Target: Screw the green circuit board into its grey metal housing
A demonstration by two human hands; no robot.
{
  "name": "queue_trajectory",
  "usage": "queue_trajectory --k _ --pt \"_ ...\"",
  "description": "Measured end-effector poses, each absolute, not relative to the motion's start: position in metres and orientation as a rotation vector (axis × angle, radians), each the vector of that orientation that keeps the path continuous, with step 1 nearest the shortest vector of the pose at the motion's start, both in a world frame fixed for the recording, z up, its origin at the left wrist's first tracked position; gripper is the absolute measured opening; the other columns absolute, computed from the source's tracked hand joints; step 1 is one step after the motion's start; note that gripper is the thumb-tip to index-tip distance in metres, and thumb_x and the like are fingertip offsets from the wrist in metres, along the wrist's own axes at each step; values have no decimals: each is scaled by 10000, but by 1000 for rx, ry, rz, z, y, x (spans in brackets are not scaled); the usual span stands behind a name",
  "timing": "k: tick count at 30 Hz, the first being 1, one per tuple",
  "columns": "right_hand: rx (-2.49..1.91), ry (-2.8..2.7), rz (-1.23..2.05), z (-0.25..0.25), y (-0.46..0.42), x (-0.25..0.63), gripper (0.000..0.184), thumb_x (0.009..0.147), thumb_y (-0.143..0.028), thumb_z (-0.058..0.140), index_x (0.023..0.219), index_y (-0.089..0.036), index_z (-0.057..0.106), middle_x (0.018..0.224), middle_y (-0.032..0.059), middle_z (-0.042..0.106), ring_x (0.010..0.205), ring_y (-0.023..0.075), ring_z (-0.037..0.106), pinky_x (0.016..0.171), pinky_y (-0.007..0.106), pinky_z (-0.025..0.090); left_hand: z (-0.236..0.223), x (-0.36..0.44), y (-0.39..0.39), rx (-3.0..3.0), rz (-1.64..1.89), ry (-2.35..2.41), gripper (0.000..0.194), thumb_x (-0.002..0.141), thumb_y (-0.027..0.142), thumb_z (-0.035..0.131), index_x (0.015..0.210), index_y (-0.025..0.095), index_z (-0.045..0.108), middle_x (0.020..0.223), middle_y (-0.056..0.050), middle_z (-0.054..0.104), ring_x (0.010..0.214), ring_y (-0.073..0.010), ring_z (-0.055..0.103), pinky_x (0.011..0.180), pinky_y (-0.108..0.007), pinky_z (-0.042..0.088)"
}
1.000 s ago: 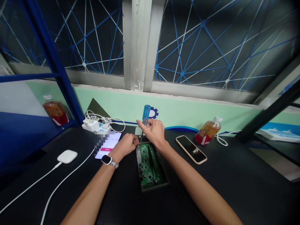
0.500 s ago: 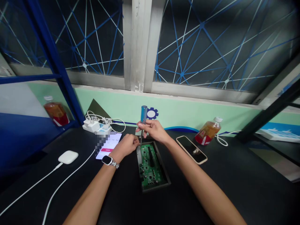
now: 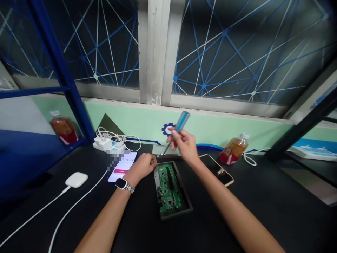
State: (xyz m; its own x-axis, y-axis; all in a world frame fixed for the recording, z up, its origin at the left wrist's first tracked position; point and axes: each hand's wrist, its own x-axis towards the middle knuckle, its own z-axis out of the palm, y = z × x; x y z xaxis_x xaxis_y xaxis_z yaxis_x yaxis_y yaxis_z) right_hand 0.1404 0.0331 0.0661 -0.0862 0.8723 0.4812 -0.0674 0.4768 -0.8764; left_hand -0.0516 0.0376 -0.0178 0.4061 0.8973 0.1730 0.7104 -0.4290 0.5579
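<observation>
Gripping one blue-handled screwdriver (image 3: 181, 121), the right hand (image 3: 184, 144) hovers near one circuit board (image 3: 168, 189); left hand's (image 3: 142, 166) grip unclear.

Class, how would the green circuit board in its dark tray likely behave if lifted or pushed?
The circuit board probably feels stiff, lying flat without sagging. Its small raised parts look fragile. The tray has a rim that would likely stop it sliding.
</observation>
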Motion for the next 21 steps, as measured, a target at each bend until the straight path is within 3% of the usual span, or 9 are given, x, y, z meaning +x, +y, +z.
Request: queue_trajectory --k 3,6,9,11,14,21 --pt "-758 -1326 860 73 21 171 380 881 -529 560 1018 -182 631 707 19 670 474 91 534 446 216 430 -13 -49 32 2311 609 1465 210 827 352 599 885 175 698 750 -67 675 708 -221 624 608 -285 404" --pt "-806 -1164 923 62 7 209 381 888 -561 530 947 -192 604 635 15 651 441 109 524 400 218 420 -3 -38 22 2487 710 1434 456 772 483 675 1123 193 655 1059 -113 661 990 -301 590 822 -376 430" --pt "-837 -970 1023 39 -5 246 356 872 -544 566 924 -193 588 604 10 632 419 112 508 371 215 414 5 -13 9 2649 686 1042 549 724 479 747 1204 245 618 1289 -84 572 1187 -306 497 1001 -411 352" --pt "-835 -870 1102 24 -9 266 324 845 -512 617 914 -197 583 604 7 625 438 115 524 381 211 426 7 6 4 2669 572 832 526 693 464 787 1148 238 650 1221 -70 616 1169 -287 518 995 -376 363" --pt "-828 -749 1209 6 -11 286 301 808 -482 668 890 -208 576 602 -3 613 437 108 517 383 201 431 4 28 4 2692 417 746 363 667 450 819 933 230 709 967 -44 678 970 -246 606 887 -336 407" --pt "-853 -678 1288 -8 -12 294 231 790 -377 714 830 -191 582 633 3 615 443 91 509 388 196 444 -5 28 18 2857 429 1017 315 737 498 730 698 199 638 756 -45 654 771 -233 601 750 -341 362"
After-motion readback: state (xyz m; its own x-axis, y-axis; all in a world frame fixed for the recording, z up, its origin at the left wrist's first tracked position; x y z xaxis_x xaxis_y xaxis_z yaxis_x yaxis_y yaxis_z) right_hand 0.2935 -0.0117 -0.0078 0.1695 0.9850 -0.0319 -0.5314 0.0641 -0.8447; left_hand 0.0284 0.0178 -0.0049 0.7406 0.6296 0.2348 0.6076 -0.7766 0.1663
